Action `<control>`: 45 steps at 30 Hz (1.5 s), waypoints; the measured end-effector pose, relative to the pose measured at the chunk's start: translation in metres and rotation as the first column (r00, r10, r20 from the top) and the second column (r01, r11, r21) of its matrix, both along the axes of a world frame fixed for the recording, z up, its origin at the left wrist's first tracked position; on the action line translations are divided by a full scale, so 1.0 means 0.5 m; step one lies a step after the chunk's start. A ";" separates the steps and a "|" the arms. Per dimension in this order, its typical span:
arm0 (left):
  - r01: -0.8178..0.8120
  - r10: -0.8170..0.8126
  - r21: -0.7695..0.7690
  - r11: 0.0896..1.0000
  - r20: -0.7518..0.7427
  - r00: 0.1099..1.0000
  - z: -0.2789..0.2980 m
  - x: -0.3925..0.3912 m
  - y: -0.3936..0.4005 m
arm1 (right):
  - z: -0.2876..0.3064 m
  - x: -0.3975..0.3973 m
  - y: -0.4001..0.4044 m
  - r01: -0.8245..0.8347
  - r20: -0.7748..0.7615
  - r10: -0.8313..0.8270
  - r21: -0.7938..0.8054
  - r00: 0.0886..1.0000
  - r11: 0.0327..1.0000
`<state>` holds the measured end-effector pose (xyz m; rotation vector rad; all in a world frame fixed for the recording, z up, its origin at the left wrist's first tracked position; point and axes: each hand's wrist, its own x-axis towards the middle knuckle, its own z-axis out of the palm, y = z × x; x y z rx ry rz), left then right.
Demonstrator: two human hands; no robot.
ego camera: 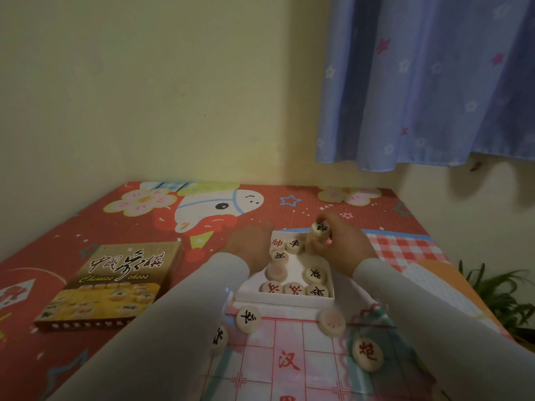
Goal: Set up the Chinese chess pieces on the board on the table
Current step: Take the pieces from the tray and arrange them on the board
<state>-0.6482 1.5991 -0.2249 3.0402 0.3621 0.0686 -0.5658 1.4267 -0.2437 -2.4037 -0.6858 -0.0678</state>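
Table (101, 227) covered by a red cartoon-print cloth, set against a pale wall (159, 82) with a blue star-patterned curtain (428, 82) hanging at upper right and a green plant (498, 293) at the right edge. Paper board (289, 357) with red grid lines and red characters spread at the near edge, between two grey sleeves. Printed lid of the chess box (115, 287) lying flat at left, well apart from the board. White tray (285, 299) just beyond the board's far edge, holding round wooden pieces (289, 289) with red or black characters, some in a near row, others toward the far side. Left hand (250, 247) at the tray's far left corner, back toward the camera; fingers hidden, so grip impossible to tell. Right hand (341, 244) raised over the tray's far right corner, fingertips pinching a small stack of pieces (318, 231), black character on the top face. Four loose pieces on the board's far part: black-marked piece (248, 319) at left, another (218, 338) half hidden by the left sleeve, pale piece (332, 322) near the middle, red-marked piece (367, 353) at right.
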 end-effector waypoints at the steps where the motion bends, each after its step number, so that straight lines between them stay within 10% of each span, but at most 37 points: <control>1: -0.005 0.006 -0.034 0.999 0.016 1.000 0.005 0.000 0.002 | -0.002 0.001 0.003 -0.007 0.001 0.007 0.009 1.000 1.000; 29: 0.055 0.093 -0.482 0.874 0.278 0.956 -0.082 0.027 -0.022 | -0.054 0.016 0.080 -0.079 0.135 0.088 -0.075 0.987 0.994; 33: 0.085 0.254 -0.810 0.580 0.279 0.926 -0.043 0.013 -0.001 | -0.034 0.005 0.072 -0.101 0.069 0.098 0.035 0.993 0.994; 38: 0.171 0.476 -0.882 -0.440 -0.067 0.877 0.005 -0.023 -0.003 | 0.024 -0.021 0.052 -0.194 -0.059 0.217 0.273 0.974 0.942; 41: 0.209 0.495 -0.761 -0.614 -0.166 0.853 0.007 -0.043 -0.009 | 0.052 -0.044 0.043 -0.298 -0.079 0.342 0.336 0.937 0.894; 45: 0.115 0.484 -0.784 -0.610 -0.254 0.838 0.016 -0.075 -0.027 | 0.110 -0.093 0.030 -0.394 -0.186 0.482 0.369 0.856 0.842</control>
